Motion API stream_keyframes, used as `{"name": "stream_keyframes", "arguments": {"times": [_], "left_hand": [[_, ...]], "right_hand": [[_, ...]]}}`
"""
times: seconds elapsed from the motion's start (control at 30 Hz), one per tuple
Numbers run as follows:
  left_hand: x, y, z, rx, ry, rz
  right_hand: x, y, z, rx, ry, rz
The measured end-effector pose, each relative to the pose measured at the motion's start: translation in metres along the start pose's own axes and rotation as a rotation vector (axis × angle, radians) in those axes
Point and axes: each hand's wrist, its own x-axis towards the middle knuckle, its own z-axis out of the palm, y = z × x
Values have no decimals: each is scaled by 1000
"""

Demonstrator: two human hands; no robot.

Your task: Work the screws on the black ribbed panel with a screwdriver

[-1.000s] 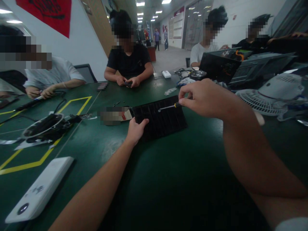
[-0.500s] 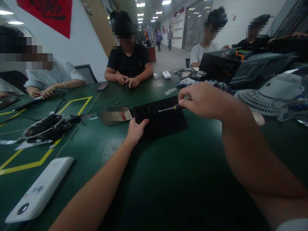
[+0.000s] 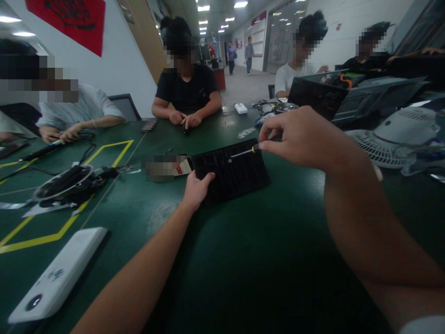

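Gripping a black ribbed panel (image 3: 243, 174) by its left end in the left hand (image 3: 196, 189), pressing the thumb over its face, with most of it reaching out to the right of that hand. Pinching the dark handle of a small screwdriver (image 3: 242, 153) between thumb and fingers of the right hand (image 3: 294, 139), slanting the shaft leftward and down over the panel toward a bright round spot (image 3: 230, 161) lying between the two hands. Too dark among the ribs to tell whether the tip meets that spot or stops just beside it.

Judging by this pose, at the step of bringing the tool to the spot, or of working there with it. For the next move, in all likelihood, need to line up the tip on the spot, stand the shaft steeper to the face, and brace the panel under the left thumb against swivelling.

Farther out on the table (image 3: 264, 260): just left of the left hand, a pale packet (image 3: 182, 168) with a red mark; beyond it, small dark bits (image 3: 169, 150). Past the right hand, a black casing (image 3: 316, 99); right of it, a white fan (image 3: 399, 130). Left of the left forearm, a white slab-shaped device (image 3: 59, 273). Across, beyond both hands, a person in black (image 3: 187, 90) handling a small dark object (image 3: 184, 131).
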Motion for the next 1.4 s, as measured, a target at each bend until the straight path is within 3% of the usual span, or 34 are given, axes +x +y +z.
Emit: {"name": "stream_keyframes", "arguments": {"times": [0.3,1.1,1.4], "left_hand": [[-1,-1,-1,-19,-22,2],[-1,2,0,26,-4,5],[-1,2,0,14,-6,3]], "right_hand": [[2,-10,2,-31,-4,-22],[4,-8,12,-67,17,-8],[0,-13,3,-14,86,-64]]}}
